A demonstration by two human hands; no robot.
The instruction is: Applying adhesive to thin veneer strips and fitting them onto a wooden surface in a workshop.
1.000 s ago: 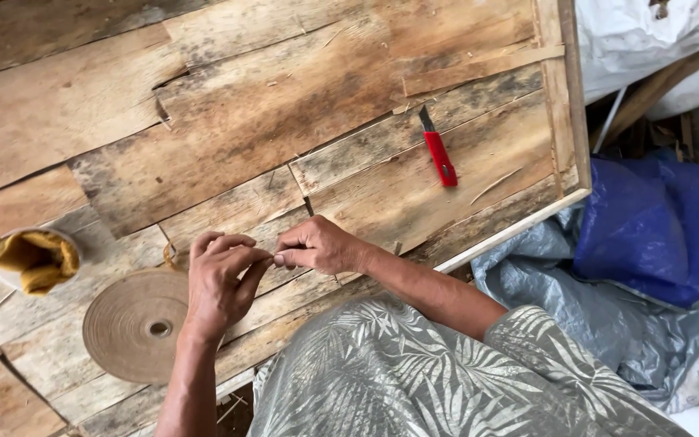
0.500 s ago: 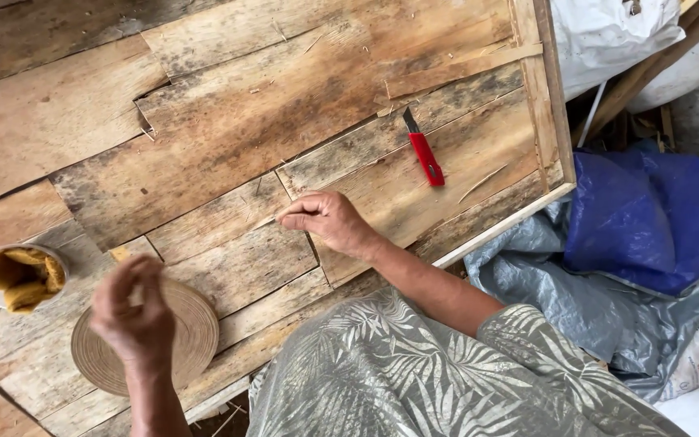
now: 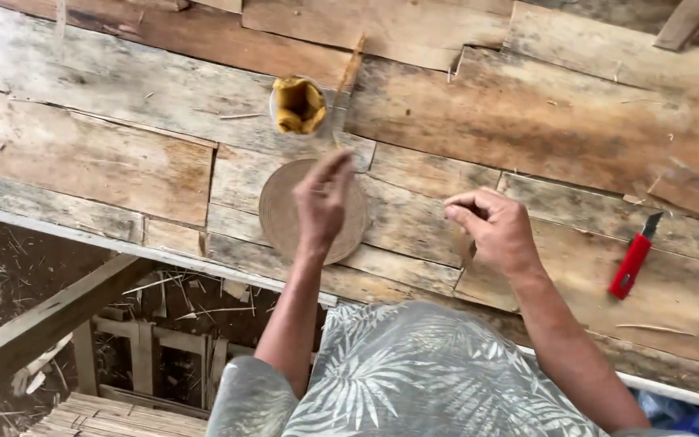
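Wooden tabletop (image 3: 123,170): left hand (image 3: 323,202), fingers loose, reaches toward glue pot (image 3: 299,105) over coiled disc (image 3: 273,212); right hand (image 3: 491,229) apparently pinches strip end. Next: dip precisely.

Tan coil (image 3: 285,218), yellow paste in cup (image 3: 298,105), red knife (image 3: 631,263), weathered brown bench (image 3: 527,121), grey leaf-print shirt (image 3: 414,372).

A grey short-sleeved shirt (image 3: 402,380) printed with pale palm-leaf fronds is worn; both forearms are left bare below the sleeves.
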